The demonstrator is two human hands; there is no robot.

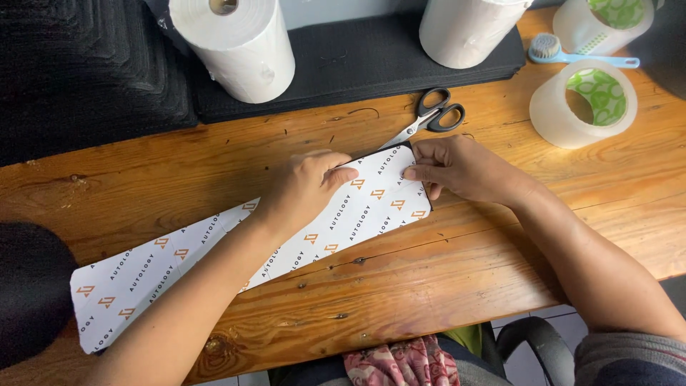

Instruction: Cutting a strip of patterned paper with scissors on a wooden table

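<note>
- Wooden tabletop (457,286); black fabric stacked along the far edge.
- Long white printed paper strip (179,264) laid diagonally across the tabletop, a dark flat item wrapped at its upper end.
- Left hand (304,189) pressed flat on the strip, fingers extended.
- Right hand (457,168) at the strip's end, fingers pinched on the paper edge.
- Scissors (429,118) just beyond; clear tape roll (582,104) to the right.

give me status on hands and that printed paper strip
Left hand flat on printed paper strip. Right hand fingers pinching its far end. Scissors just beyond, not touching.
</note>
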